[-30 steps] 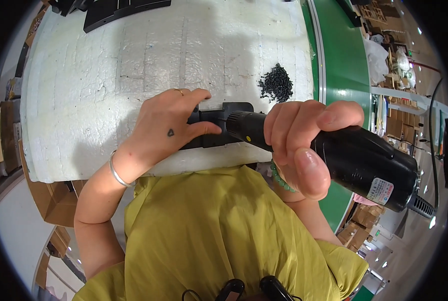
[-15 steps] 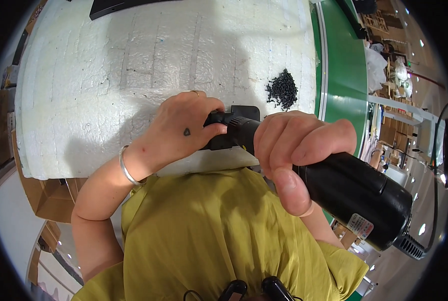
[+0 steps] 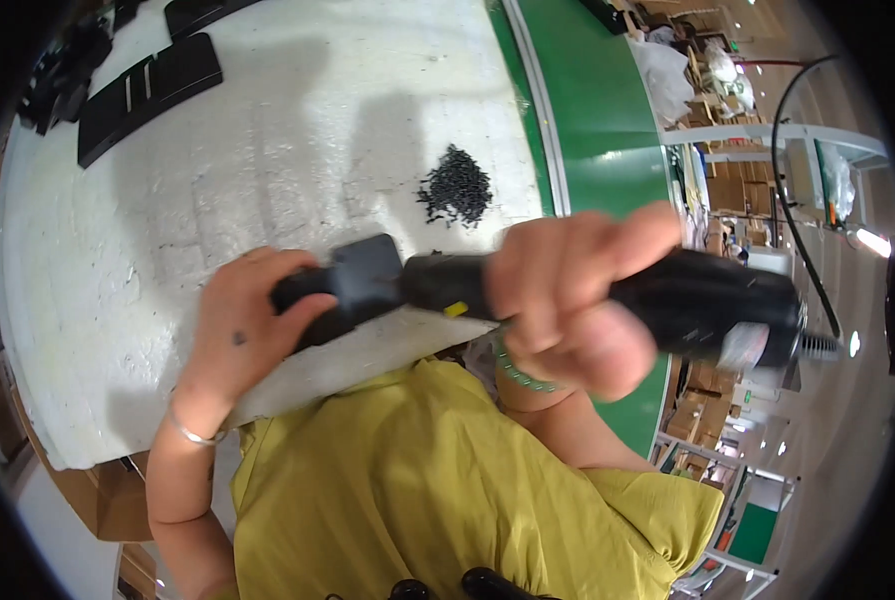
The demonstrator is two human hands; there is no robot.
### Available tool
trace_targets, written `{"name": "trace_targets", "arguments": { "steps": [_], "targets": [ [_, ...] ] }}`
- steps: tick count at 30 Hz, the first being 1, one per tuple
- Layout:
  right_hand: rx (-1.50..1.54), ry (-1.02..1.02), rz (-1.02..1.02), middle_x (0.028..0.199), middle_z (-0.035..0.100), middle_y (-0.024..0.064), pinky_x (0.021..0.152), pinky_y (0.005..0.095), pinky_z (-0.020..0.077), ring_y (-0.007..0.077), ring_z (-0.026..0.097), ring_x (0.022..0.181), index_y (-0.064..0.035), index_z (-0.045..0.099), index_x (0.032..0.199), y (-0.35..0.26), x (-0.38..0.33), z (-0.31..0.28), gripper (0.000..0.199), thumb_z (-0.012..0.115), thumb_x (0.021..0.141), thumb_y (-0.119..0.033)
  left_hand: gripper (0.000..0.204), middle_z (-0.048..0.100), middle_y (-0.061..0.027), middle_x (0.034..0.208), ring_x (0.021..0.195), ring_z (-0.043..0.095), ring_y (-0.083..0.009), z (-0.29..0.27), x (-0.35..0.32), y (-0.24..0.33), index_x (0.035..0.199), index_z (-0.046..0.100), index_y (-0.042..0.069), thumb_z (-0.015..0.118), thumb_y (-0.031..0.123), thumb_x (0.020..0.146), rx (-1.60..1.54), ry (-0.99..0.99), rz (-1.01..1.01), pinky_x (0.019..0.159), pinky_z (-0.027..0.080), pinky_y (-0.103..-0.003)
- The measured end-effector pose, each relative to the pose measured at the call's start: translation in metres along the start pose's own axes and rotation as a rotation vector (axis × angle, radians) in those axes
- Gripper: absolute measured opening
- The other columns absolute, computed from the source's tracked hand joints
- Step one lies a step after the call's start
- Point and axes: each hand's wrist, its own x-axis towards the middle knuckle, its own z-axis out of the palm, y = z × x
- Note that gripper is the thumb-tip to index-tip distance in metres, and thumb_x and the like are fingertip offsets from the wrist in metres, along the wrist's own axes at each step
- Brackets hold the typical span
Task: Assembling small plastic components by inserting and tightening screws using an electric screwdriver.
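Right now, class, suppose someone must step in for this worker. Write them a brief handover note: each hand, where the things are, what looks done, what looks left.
Left hand: closed around a small black plastic part, held above the white worktable's near edge.
Right hand: gripping a black electric screwdriver, its nose set against the part.
Elsewhere: a pile of small black screws on the table beside the green conveyor belt; flat black panels at the far left.
Done: tool and part are brought together. Whether a screw is seated cannot be seen.
Left: probably driving the fastener; many screws remain in the pile.
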Motion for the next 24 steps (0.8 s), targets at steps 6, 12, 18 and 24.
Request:
{"name": "trace_targets", "arguments": {
  "steps": [6,12,18,24],
  "targets": [
    [-0.415,0.456,-0.261,0.062,0.045,0.0038,0.051,0.0299,0.0408,0.0124,0.042,0.049,-0.0018,0.045,0.101,-0.012,-0.009,-0.065,0.028,0.052,0.074,-0.002,0.029,0.060,-0.0117,0.088,0.081,0.057,-0.0265,-0.036,0.002,0.001,0.094,0.064,0.003,0.073,0.007,0.067,0.177,0.108,-0.097,0.072,0.046,-0.032],
    [-0.440,0.592,-0.197,0.064,0.042,0.0024,0.056,0.0301,0.0388,0.0124,0.039,0.052,-0.0035,0.048,0.098,0.006,-0.017,-0.091,0.023,0.051,0.076,-0.003,0.031,0.057,-0.0100,0.099,0.093,0.054,-0.0267,-0.027,0.011,0.031,0.094,0.064,0.004,0.074,0.005,0.064,0.311,0.218,0.048,0.080,0.044,-0.033],
    [-0.396,0.545,-0.208,0.063,0.041,0.0017,0.055,0.0296,0.0373,0.0120,0.039,0.052,-0.0038,0.049,0.101,0.000,-0.017,-0.087,0.025,0.051,0.076,-0.005,0.030,0.058,-0.0087,0.097,0.096,0.052,-0.0278,0.006,0.030,0.047,0.092,0.065,0.005,0.075,0.006,0.064,0.276,0.085,0.197,0.082,0.043,-0.036],
    [-0.226,0.345,-0.292,0.062,0.037,-0.0019,0.057,0.0274,0.0338,0.0096,0.037,0.051,-0.0058,0.051,0.107,-0.023,-0.020,-0.069,0.029,0.049,0.077,-0.007,0.027,0.060,-0.0055,0.095,0.096,0.053,-0.0269,0.069,0.065,0.048,0.090,0.065,0.007,0.075,0.013,0.066,0.217,0.024,0.446,0.080,0.041,-0.038]
  ]
}}
